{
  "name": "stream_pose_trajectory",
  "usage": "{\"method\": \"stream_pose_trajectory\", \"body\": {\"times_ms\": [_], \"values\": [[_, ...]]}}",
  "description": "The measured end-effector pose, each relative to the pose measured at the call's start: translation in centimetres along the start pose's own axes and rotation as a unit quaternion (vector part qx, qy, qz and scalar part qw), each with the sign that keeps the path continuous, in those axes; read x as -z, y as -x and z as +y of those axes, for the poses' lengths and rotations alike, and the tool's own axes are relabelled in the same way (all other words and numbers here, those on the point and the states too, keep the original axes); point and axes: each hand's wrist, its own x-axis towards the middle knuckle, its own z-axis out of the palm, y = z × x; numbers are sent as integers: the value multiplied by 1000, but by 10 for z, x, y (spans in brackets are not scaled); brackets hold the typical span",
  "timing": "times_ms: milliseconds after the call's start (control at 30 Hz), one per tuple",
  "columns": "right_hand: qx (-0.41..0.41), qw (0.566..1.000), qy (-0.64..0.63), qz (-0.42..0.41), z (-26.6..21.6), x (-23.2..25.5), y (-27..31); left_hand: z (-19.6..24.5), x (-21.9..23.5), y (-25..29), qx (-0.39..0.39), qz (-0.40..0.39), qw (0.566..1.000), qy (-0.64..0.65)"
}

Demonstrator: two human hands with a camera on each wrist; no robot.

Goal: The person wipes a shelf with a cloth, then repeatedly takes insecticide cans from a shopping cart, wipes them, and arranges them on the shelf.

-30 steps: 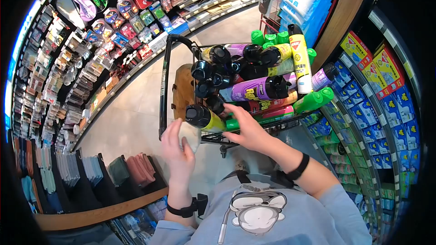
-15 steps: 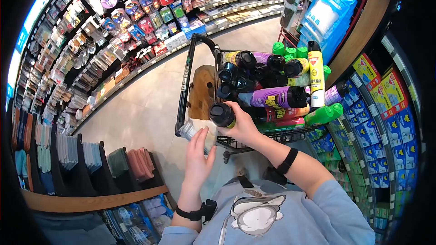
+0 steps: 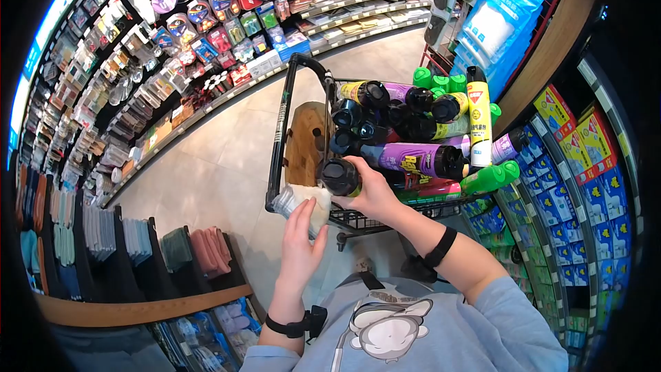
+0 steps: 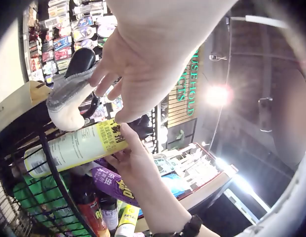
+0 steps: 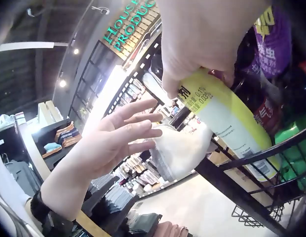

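My right hand point(image 3: 368, 189) grips a yellow-and-white spray can point(image 5: 232, 126) just below its black cap point(image 3: 339, 176), at the cart's near left corner. In the left wrist view the can point(image 4: 76, 148) leans within the wire side, its cap end up. Beside the cart handle point(image 3: 279, 145) is a white, rounded thing point(image 3: 313, 203) with a greyish, see-through edge; its kind is unclear. My left hand point(image 3: 299, 241) lies against it, fingers extended and thumb apart. A purple spray can point(image 3: 410, 158) lies across the others just beyond my right hand.
The shopping cart point(image 3: 351, 220) is heaped with spray cans, among them green ones point(image 3: 489, 178) and a tall yellow-and-white one point(image 3: 480, 117). Shelves with blue packs point(image 3: 551, 186) stand close on the right. Folded cloths point(image 3: 141, 241) fill a low shelf at the left.
My right hand has closed around the can near its cap, and the can has shifted slightly. My left hand stays by the white thing. The head view has turned, moving the cart rightward in it.
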Motion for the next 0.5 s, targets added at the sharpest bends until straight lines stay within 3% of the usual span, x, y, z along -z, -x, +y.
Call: {"method": "stream_pose_trajectory", "body": {"times_ms": [167,233,300,333,367,433,500], "values": [[-25,999,21,-29,-2,3,-1,8,-3,-4,-2,6,1000,17],[51,996,79,10,-7,5,5,10,-4,-5,-8,11,1000,19],[68,993,92,5,-22,25,17,12,-3,-5,-8,12,1000,20],[156,959,228,73,-32,42,24,13,-2,-5,-3,17,1000,20],[238,893,356,135,-41,59,31,14,-1,-5,-4,14,1000,22],[123,827,486,253,-54,92,41,18,3,-6,-7,34,999,26],[-27,809,511,290,-36,122,51,22,2,-8,-25,49,998,22]]}}
